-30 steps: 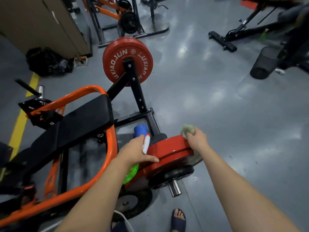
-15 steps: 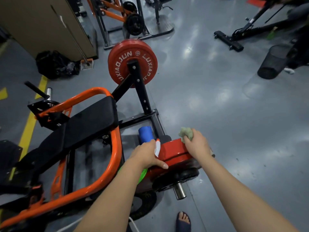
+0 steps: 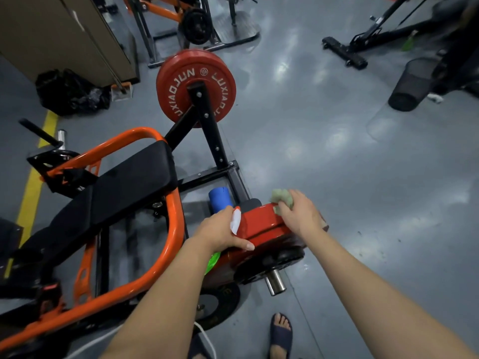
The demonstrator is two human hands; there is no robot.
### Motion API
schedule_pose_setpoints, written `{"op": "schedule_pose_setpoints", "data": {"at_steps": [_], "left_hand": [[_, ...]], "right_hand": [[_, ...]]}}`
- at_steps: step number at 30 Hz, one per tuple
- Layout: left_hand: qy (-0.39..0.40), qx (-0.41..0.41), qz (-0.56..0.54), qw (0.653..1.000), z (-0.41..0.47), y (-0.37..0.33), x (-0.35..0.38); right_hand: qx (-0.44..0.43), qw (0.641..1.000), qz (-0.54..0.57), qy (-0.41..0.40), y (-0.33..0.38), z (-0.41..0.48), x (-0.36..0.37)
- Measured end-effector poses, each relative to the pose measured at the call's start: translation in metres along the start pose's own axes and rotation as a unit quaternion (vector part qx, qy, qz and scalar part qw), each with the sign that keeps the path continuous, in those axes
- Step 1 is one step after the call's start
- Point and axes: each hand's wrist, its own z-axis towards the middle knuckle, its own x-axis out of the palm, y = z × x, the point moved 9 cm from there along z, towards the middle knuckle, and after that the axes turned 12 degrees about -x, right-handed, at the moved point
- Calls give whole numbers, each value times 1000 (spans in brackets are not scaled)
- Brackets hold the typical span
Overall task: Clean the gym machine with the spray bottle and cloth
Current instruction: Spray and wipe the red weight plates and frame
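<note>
1. Head camera, looking down over two bare forearms: a person leans over an orange-framed gym machine point(image 3: 173, 229) on a glossy grey floor point(image 3: 337, 177).
2. The right hand point(image 3: 302, 216) has its fingers curled tight round a crumpled pale-green cloth point(image 3: 281, 199) and presses it onto the upper rim of the near red weight plate point(image 3: 261, 221).
3. The left hand point(image 3: 220, 231) is wrapped round the spray bottle point(image 3: 235, 221). The bottle's white, red-tipped head shows above the knuckles and its bright green body shows below the wrist. The thumb lies stretched along the edge of the same red plate.
4. The bottle sits against the plate's left side, between the plate and the orange tube. The cloth is at the plate's far right corner, and bare red rim separates the two hands.
5. A blue cylinder point(image 3: 219, 200) stands just beyond the left hand; whether it belongs to the bottle or the machine cannot be told.
6. Below the red plate, a smaller black plate point(image 3: 269, 263) rides the same chrome bar end point(image 3: 276, 282), which points toward the camera.
7. Farther off, a second red plate point(image 3: 195, 85), lettered LUXIAOJUN, hangs behind the machine's black upright.
8. A black padded bench point(image 3: 129, 182) runs inside the orange loop on the left.
9. A tilted mesh waste bin point(image 3: 410, 84) is at the upper right and a black bag point(image 3: 70, 92) at the upper left. A yellow floor line point(image 3: 31, 193) runs down the left edge, and a foot in a dark sandal point(image 3: 281, 332) is at the bottom.
</note>
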Motion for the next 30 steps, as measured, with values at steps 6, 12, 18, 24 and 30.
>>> {"op": "schedule_pose_setpoints", "data": {"at_steps": [6,12,18,24,30], "left_hand": [[-29,6,-3,1000,-3,9,0],[-51,14,-49,997,-5,36,6],[-2,-13,-152,988,-8,82,22],[9,-18,-188,982,-12,127,28],[-40,-77,-215,973,-33,170,36]], "right_hand": [[-118,986,-33,-114,68,-19,14],[-175,966,-138,-133,104,-27,38],[-202,959,-176,-89,133,-38,75],[-272,931,-227,85,168,-56,151],[-343,918,-157,121,167,-68,134]]}}
